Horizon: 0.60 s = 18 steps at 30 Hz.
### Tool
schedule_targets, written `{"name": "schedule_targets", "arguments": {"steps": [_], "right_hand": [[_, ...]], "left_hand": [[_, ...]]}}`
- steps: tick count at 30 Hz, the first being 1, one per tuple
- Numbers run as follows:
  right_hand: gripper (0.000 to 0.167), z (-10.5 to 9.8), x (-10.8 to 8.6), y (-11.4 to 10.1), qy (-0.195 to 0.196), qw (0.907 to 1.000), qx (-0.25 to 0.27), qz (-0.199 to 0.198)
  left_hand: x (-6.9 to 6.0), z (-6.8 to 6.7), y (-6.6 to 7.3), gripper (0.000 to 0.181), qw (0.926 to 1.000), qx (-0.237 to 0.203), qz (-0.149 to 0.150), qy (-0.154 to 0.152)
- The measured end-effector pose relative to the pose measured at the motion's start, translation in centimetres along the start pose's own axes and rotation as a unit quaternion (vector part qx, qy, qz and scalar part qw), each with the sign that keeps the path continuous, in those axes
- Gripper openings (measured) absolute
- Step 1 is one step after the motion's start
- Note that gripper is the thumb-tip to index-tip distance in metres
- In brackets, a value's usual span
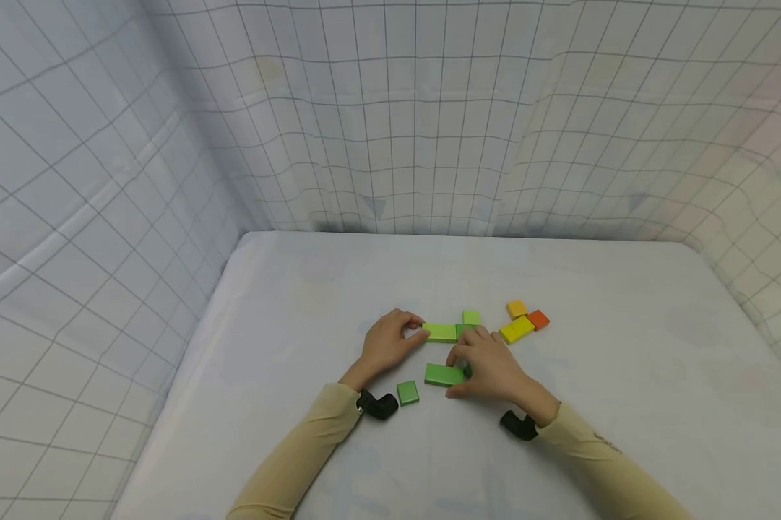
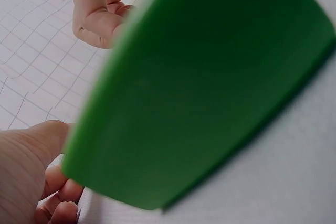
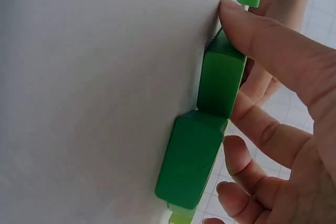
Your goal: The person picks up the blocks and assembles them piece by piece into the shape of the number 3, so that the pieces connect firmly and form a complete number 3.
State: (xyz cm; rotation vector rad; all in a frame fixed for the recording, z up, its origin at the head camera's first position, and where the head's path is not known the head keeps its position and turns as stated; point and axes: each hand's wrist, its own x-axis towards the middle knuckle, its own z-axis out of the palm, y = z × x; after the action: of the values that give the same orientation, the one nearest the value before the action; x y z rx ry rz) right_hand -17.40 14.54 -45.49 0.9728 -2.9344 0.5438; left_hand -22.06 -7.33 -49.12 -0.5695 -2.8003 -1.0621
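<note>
Head view: small dark marks (image 1: 607,443) are carried on the right sleeve (image 1: 575,448), too small to be read. The table (image 1: 299,289) is covered in pale cloth, and the space is enclosed by white hangings (image 1: 429,130) ruled with dark grid lines. The far edge is seen at twelve o'clock and the left edge at nine, both well apart from the hands, with pale cloth stretched between. The hands are held apart. A green block (image 1: 441,375), near the middle of the group, is pinched between thumb and forefinger of the right hand (image 1: 489,370). At its twelve o'clock a yellow-green block (image 1: 439,333) is touched at its left end by the left hand (image 1: 386,341); whether it is gripped cannot be told. That block is met at three o'clock by a dark green block (image 1: 463,331). A small green block (image 1: 407,393) lies at eight o'clock from the pinched one, and yellow, amber and red-orange blocks (image 1: 516,329) are clustered at one o'clock from the right hand.
</note>
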Motion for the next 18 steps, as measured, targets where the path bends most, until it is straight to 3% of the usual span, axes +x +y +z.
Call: {"name": "schedule_targets", "arguments": {"steps": [4, 11, 18], "right_hand": [[0.039, 0.12, -0.09, 0.27, 0.002, 1.0, 0.002, -0.004], [0.038, 0.21, -0.22, 0.51, 0.0, 0.9998, 0.016, -0.008], [0.038, 0.32, -0.43, 0.57, 0.003, 0.9996, 0.025, -0.013]], "left_hand": [[-0.07, -0.14, 0.09, 0.035, 0.9998, -0.002, 0.016, 0.011], [0.2, -0.15, 0.09, 0.029, 0.9999, 0.008, -0.012, -0.008], [0.07, -0.19, 0.14, 0.03, 0.9996, 0.008, -0.018, -0.018]]}}
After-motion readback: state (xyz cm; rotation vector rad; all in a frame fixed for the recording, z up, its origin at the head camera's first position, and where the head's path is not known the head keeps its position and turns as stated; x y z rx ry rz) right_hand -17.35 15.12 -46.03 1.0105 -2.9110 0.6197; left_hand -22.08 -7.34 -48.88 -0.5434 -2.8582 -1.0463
